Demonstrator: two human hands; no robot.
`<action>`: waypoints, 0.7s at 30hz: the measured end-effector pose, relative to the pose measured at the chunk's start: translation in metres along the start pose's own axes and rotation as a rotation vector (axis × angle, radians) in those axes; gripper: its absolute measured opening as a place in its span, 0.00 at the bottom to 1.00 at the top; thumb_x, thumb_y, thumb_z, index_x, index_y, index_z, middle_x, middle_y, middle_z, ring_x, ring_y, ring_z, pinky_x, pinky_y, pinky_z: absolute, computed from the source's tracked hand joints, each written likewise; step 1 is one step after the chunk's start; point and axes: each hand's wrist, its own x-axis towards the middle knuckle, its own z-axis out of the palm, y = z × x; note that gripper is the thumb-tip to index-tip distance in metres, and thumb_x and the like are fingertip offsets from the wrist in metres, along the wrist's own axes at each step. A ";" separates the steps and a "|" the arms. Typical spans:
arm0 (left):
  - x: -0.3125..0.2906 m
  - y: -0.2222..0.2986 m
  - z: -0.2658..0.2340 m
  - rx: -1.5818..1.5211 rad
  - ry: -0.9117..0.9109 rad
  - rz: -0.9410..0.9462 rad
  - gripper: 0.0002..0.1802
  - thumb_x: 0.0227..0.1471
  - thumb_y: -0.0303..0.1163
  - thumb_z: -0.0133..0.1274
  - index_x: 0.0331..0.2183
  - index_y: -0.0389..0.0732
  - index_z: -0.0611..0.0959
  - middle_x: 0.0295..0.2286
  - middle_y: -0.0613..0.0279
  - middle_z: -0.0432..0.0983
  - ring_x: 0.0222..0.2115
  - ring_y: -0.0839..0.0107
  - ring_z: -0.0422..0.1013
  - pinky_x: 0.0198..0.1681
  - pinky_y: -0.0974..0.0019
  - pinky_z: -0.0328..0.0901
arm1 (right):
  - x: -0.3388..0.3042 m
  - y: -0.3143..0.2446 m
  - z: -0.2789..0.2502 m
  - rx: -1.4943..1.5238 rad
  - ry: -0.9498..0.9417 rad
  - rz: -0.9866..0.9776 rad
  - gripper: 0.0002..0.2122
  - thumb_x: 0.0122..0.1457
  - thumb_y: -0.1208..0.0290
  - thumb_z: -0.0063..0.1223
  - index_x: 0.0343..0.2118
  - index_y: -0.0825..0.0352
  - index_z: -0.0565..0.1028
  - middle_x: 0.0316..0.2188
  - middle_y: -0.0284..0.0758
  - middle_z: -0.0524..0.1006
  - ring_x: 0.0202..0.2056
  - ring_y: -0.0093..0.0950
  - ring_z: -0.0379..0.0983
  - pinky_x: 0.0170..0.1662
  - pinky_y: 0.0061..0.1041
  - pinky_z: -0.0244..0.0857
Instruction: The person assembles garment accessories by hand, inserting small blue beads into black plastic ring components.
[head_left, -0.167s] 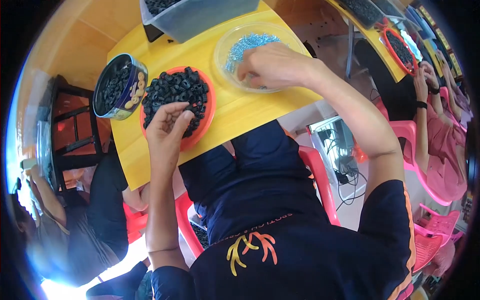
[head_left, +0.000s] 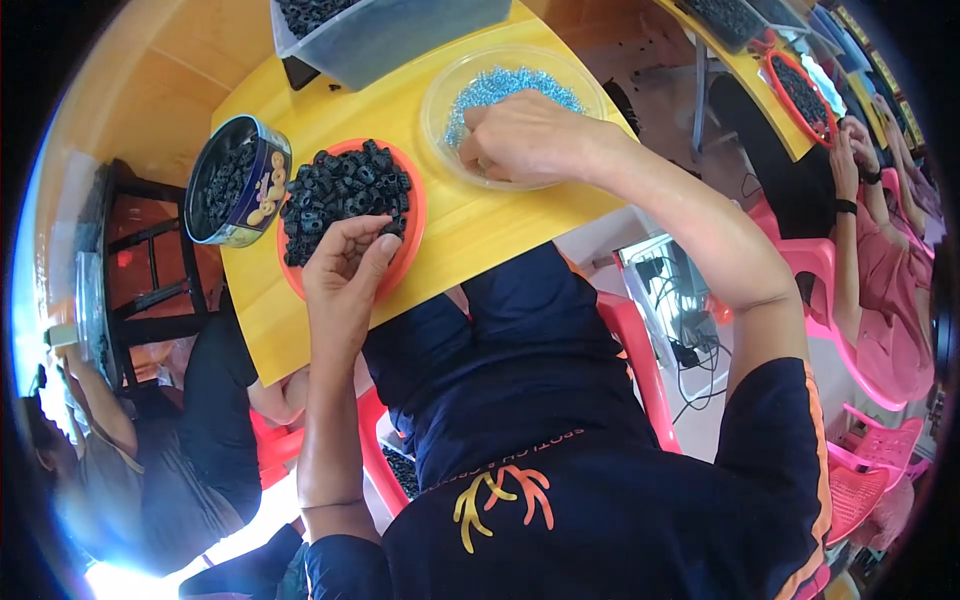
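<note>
My left hand (head_left: 345,265) is over the near edge of an orange-red bowl (head_left: 417,188) heaped with small black plastic pieces (head_left: 345,185). Its thumb and forefinger pinch one small black plastic piece (head_left: 395,226), and the other fingers curl into the palm. To the right, my right hand (head_left: 530,132) reaches into a round clear tub (head_left: 432,125) of small shiny blue metallic pieces (head_left: 515,82). Its fingers bend down and press together at the tub's near left part. The fingertips are partly hidden, so anything between them cannot be made out.
A round tin (head_left: 235,180) of black pieces stands left of the bowl on the yellow table (head_left: 500,220). A large translucent bin (head_left: 400,40) stands at the back. A black stool (head_left: 155,260) and a person are at left; other people sit at another table at right.
My right hand has shifted slightly left and down inside the tub. My left hand has moved a little to the right and nearer, still pinching the black piece.
</note>
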 end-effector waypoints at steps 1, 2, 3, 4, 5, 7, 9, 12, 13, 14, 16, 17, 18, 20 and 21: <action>0.001 -0.001 0.002 -0.011 -0.004 -0.001 0.10 0.54 0.21 0.55 0.41 0.35 0.79 0.33 0.68 0.76 0.34 0.82 0.70 0.41 0.79 0.64 | 0.001 0.001 0.001 0.002 0.019 -0.011 0.11 0.48 0.73 0.57 0.36 0.63 0.79 0.33 0.39 0.76 0.35 0.42 0.74 0.38 0.38 0.66; 0.001 -0.001 0.004 -0.023 -0.006 -0.002 0.11 0.54 0.21 0.55 0.41 0.35 0.79 0.33 0.68 0.76 0.35 0.82 0.70 0.41 0.78 0.64 | 0.002 0.001 0.002 0.004 0.038 -0.023 0.11 0.47 0.73 0.57 0.36 0.63 0.79 0.33 0.40 0.76 0.35 0.43 0.74 0.38 0.39 0.66; 0.001 0.000 0.006 -0.022 -0.003 -0.004 0.11 0.54 0.21 0.55 0.41 0.35 0.79 0.33 0.68 0.76 0.35 0.82 0.70 0.41 0.78 0.64 | 0.004 0.001 0.001 0.006 0.038 -0.027 0.11 0.47 0.73 0.57 0.36 0.63 0.79 0.33 0.40 0.76 0.35 0.43 0.74 0.38 0.39 0.66; 0.001 0.001 0.008 -0.029 0.003 -0.001 0.11 0.54 0.22 0.55 0.41 0.35 0.79 0.33 0.68 0.76 0.34 0.83 0.70 0.40 0.79 0.64 | 0.004 -0.001 -0.002 0.038 0.067 -0.011 0.10 0.48 0.73 0.57 0.36 0.64 0.78 0.32 0.40 0.76 0.34 0.42 0.74 0.38 0.38 0.66; 0.001 0.003 0.010 -0.036 0.011 0.003 0.11 0.54 0.22 0.55 0.41 0.35 0.79 0.33 0.69 0.76 0.33 0.83 0.70 0.38 0.80 0.64 | 0.006 -0.002 -0.003 0.069 0.096 0.005 0.10 0.48 0.73 0.57 0.35 0.65 0.77 0.32 0.40 0.76 0.34 0.42 0.74 0.38 0.37 0.67; 0.003 0.012 0.014 -0.055 0.026 -0.066 0.11 0.54 0.23 0.55 0.41 0.35 0.79 0.32 0.68 0.76 0.32 0.84 0.70 0.36 0.80 0.64 | 0.002 0.007 -0.002 0.209 0.168 0.010 0.10 0.48 0.74 0.57 0.36 0.66 0.77 0.31 0.40 0.76 0.33 0.41 0.74 0.37 0.36 0.67; 0.006 0.012 0.018 -0.077 0.049 -0.132 0.11 0.54 0.24 0.55 0.41 0.35 0.79 0.32 0.67 0.77 0.31 0.84 0.69 0.33 0.81 0.63 | -0.001 0.019 -0.005 0.411 0.249 -0.015 0.10 0.52 0.74 0.56 0.38 0.67 0.75 0.29 0.35 0.77 0.29 0.30 0.74 0.34 0.26 0.68; 0.012 0.004 0.029 -0.382 0.046 -0.170 0.12 0.54 0.24 0.55 0.42 0.35 0.79 0.33 0.61 0.78 0.28 0.82 0.69 0.29 0.79 0.62 | -0.008 0.019 -0.002 1.111 0.202 0.063 0.10 0.56 0.75 0.55 0.41 0.68 0.74 0.29 0.31 0.77 0.28 0.19 0.72 0.31 0.18 0.66; 0.013 0.003 0.034 -0.387 0.057 -0.167 0.12 0.54 0.24 0.55 0.42 0.35 0.79 0.33 0.61 0.78 0.28 0.82 0.69 0.29 0.79 0.62 | -0.009 0.020 -0.003 1.216 0.151 0.068 0.11 0.59 0.74 0.54 0.44 0.69 0.72 0.29 0.28 0.76 0.28 0.13 0.69 0.31 0.14 0.64; 0.015 0.003 0.038 -0.457 0.037 -0.111 0.11 0.54 0.24 0.54 0.42 0.35 0.79 0.33 0.61 0.78 0.28 0.81 0.69 0.30 0.79 0.62 | -0.011 0.018 -0.004 1.212 0.141 0.060 0.11 0.59 0.74 0.54 0.44 0.69 0.72 0.29 0.28 0.76 0.28 0.13 0.69 0.31 0.14 0.64; 0.018 0.004 0.046 -0.562 -0.002 -0.043 0.11 0.54 0.23 0.53 0.41 0.35 0.78 0.35 0.60 0.78 0.29 0.79 0.69 0.31 0.77 0.63 | -0.017 0.003 -0.007 1.339 0.172 0.105 0.12 0.58 0.76 0.55 0.44 0.69 0.72 0.30 0.29 0.76 0.26 0.15 0.70 0.31 0.15 0.65; 0.018 0.005 0.049 -0.566 0.010 -0.040 0.11 0.54 0.23 0.53 0.41 0.35 0.78 0.35 0.60 0.78 0.29 0.79 0.69 0.31 0.77 0.63 | -0.018 -0.003 -0.007 1.336 0.161 0.097 0.12 0.58 0.76 0.55 0.44 0.69 0.72 0.30 0.29 0.76 0.26 0.15 0.70 0.31 0.15 0.65; 0.018 0.006 0.054 -0.630 0.009 -0.026 0.11 0.54 0.24 0.54 0.41 0.35 0.78 0.35 0.61 0.78 0.30 0.79 0.69 0.31 0.76 0.63 | -0.020 -0.008 -0.006 1.332 0.200 0.085 0.12 0.58 0.76 0.55 0.45 0.68 0.72 0.30 0.28 0.75 0.26 0.15 0.70 0.31 0.15 0.65; 0.017 0.005 0.057 -0.726 0.007 -0.027 0.11 0.54 0.25 0.56 0.41 0.36 0.78 0.35 0.63 0.77 0.30 0.79 0.69 0.32 0.76 0.62 | -0.022 -0.024 -0.006 1.304 0.294 0.046 0.12 0.57 0.74 0.56 0.43 0.71 0.72 0.27 0.29 0.75 0.27 0.16 0.70 0.31 0.17 0.66; 0.016 0.005 0.057 -0.728 0.017 -0.025 0.11 0.54 0.25 0.56 0.41 0.36 0.78 0.35 0.63 0.77 0.30 0.79 0.69 0.32 0.76 0.62 | -0.022 -0.031 -0.006 1.303 0.285 0.041 0.12 0.57 0.74 0.56 0.43 0.71 0.72 0.27 0.29 0.75 0.27 0.16 0.70 0.31 0.17 0.66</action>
